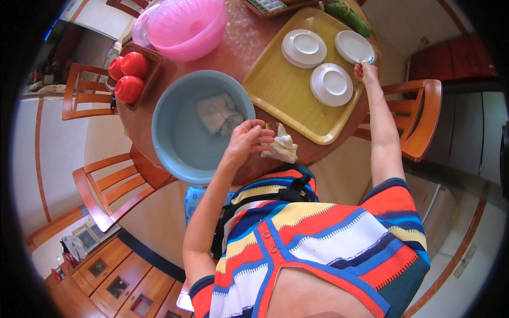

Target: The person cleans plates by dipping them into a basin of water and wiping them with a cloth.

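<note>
My right hand (pixel 366 72) reaches out to the upper right and grips the rim of a white plate (pixel 354 45), which lies at the right edge of a yellow tray (pixel 278 107). Two more stacks of white dishes, an upper one (pixel 305 43) and a lower one (pixel 331 84), rest bottom up on the tray. My left hand (pixel 249 139) hovers by the near rim of a blue-grey basin (pixel 171 159), its fingers apart and nothing in them. Beside its fingertips a crumpled white cloth (pixel 283 148) lies on the table. A folded pale cloth (pixel 218 113) sits in the basin.
Pink plastic bowls (pixel 187 31) stand at the back left, near a wicker basket (pixel 153 75) of red cups (pixel 134 63). Green vegetables (pixel 348 18) lie behind the tray, beside another basket (pixel 270 12). Wooden chairs (pixel 107 187) surround the round table (pixel 242 47).
</note>
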`<state>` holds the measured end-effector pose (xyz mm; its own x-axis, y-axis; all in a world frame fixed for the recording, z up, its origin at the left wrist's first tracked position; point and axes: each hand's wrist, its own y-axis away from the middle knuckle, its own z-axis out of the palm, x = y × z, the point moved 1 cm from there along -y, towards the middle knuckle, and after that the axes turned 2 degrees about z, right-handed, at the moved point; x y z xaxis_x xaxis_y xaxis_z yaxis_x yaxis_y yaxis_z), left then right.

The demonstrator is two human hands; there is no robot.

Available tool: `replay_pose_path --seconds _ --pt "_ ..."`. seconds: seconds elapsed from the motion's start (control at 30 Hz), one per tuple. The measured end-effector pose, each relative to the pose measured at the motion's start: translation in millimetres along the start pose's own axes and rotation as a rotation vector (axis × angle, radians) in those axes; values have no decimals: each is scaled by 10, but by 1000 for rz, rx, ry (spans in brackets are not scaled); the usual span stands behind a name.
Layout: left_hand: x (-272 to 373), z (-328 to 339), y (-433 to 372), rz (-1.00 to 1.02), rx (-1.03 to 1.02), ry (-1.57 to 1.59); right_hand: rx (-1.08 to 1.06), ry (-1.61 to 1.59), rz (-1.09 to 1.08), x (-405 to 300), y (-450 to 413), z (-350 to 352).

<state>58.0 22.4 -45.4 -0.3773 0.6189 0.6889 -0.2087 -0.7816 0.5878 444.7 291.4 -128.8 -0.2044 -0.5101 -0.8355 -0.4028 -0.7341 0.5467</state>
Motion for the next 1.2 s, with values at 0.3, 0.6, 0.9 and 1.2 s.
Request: replay_pose_path --seconds 0.3,0.6,0.9,1.2 --pt "-1 19 -7 3 12 -47 38 154 8 19 -9 -59" --pt "34 38 -10 -10 15 -73 -267 1174 -353 210 536 -90" --pt "11 -2 -13 5 -7 -67 -247 979 -298 264 527 -124" --pt "46 22 17 16 -12 -84 -360 660 -255 228 729 -114"
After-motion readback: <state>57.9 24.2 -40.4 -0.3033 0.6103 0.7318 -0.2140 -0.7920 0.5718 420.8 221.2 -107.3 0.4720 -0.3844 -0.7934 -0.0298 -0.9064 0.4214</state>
